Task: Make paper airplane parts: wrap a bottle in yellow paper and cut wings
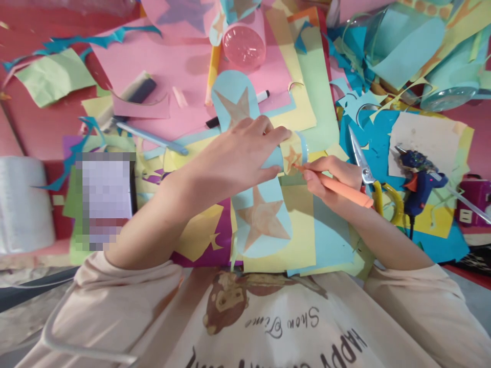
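"What does the left hand (pixel 249 148) have hold of?"

"The light-blue roll (pixel 273 160) — fingers curved over its far side, thumb on the near side. A yellow band (pixel 296 140) with an orange star (pixel 293 156) shows near the roll's right end."

"And the right hand (pixel 333 176)?"

"Its fingers are closed around an orange marker (pixel 347 190), the tip at that star."

"Where is the roll, exactly?"

"In front of the person's chest, above the paper-strewn worktop (pixel 46 134), between two rounded blue lobes — the upper lobe (pixel 251 92) and the lower lobe (pixel 284 237), each bearing a brown star. I can't tell how they join the roll."

"What lies by the right hand?"

"Scissors (pixel 366 174) with yellow handles, just beside it, then a blue glue gun (pixel 420 189) farther right."
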`<state>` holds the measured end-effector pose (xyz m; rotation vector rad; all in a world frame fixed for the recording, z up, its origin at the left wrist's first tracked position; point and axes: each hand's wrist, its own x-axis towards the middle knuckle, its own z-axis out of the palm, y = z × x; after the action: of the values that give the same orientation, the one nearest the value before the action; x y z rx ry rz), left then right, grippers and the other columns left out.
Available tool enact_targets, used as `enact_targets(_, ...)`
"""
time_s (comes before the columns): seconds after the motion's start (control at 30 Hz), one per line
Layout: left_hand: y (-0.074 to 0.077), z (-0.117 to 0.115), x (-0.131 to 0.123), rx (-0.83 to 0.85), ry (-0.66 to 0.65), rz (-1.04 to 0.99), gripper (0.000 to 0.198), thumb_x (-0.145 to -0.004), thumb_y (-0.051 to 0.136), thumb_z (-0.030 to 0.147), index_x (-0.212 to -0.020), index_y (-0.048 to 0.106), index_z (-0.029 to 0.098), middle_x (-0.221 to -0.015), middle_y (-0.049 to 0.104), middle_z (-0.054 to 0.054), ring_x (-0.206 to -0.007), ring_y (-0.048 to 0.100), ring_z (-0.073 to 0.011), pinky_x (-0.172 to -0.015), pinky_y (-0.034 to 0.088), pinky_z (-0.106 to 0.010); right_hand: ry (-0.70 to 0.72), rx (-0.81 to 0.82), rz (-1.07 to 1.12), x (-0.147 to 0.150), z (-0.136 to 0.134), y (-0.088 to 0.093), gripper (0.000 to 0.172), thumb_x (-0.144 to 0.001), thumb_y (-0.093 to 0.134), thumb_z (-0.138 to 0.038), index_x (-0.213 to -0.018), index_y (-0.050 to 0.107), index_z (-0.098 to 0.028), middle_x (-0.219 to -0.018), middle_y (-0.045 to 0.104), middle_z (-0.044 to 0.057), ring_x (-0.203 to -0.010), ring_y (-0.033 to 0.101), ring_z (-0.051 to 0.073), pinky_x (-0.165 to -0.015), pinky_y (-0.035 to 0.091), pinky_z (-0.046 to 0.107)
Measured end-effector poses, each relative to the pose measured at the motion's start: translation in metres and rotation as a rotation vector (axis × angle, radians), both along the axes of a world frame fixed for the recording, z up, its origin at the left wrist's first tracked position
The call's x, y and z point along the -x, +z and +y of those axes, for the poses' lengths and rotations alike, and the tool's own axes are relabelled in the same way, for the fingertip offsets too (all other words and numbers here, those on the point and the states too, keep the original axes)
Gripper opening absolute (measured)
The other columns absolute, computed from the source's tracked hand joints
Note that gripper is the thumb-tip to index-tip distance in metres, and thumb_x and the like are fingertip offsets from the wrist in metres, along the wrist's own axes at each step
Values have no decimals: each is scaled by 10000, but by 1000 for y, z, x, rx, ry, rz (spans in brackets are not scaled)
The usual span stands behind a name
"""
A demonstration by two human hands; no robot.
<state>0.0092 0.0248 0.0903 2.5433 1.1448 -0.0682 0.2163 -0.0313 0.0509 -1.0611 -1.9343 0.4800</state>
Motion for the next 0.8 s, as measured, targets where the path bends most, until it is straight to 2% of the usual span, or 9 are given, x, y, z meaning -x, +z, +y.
enact_targets(0.13, 0, 0, 0, -11, -3, 7, 468, -877, 496, 296, -1334, 437, 216, -1157, 555, -96, -1086, 579, -281, -924, 464, -399, -77, -18, 15, 1, -1, 1, 87, -869, 604, -203, -784, 597, -219, -705, 716, -12, -570, 661, 123, -488, 526, 242)
enact_targets(0.27, 0, 0, 0, -16, -13, 13, 471, -876, 493, 300, -1335, 437, 211, -1153, 557, -100, -1087, 578, -286, -903, 468, -392, -32, -26, -64, 1, 0, 1, 92, -882, 589, -231, -791, 596, -244, -660, 702, -36, -515, 632, 105, -465, 515, 227)
enact_targets(0.43, 0, 0, 0, 1, 2, 2, 462, -886, 476, 307, -1336, 435, 213, -1162, 554, -101, -1104, 572, -291, -926, 454, -406, -91, -27, -30, 1, 0, 0, 143, -908, 561, -288, -771, 588, -256, -679, 710, -23, -549, 654, 122, -481, 527, 247)
enact_targets(0.57, 0, 0, 1, -9, -13, -5, 461, -887, 478, 304, -1336, 433, 213, -1156, 550, -101, -1098, 574, -285, -920, 461, -400, -31, -28, -51, 2, -1, 0, 83, -889, 589, -233, -808, 598, -247, -661, 695, -35, -531, 636, 102, -484, 530, 228)
enact_targets(0.7, -1, -1, 1, -28, -15, 5, 463, -889, 484, 312, -1338, 429, 217, -1154, 549, -95, -1085, 579, -280, -921, 464, -401, -84, -74, -17, 1, 0, 0, 114, -889, 588, -240, -777, 597, -254, -697, 718, -25, -575, 666, 119, -490, 536, 242)
enact_targets(0.8, 0, -1, 1, -23, -16, 10, 460, -883, 488, 304, -1332, 436, 217, -1150, 553, -97, -1084, 579, -281, -915, 466, -394, -49, -46, -52, 1, 1, -1, 104, -892, 585, -242, -793, 599, -268, -681, 712, -36, -537, 655, 120, -457, 527, 250)
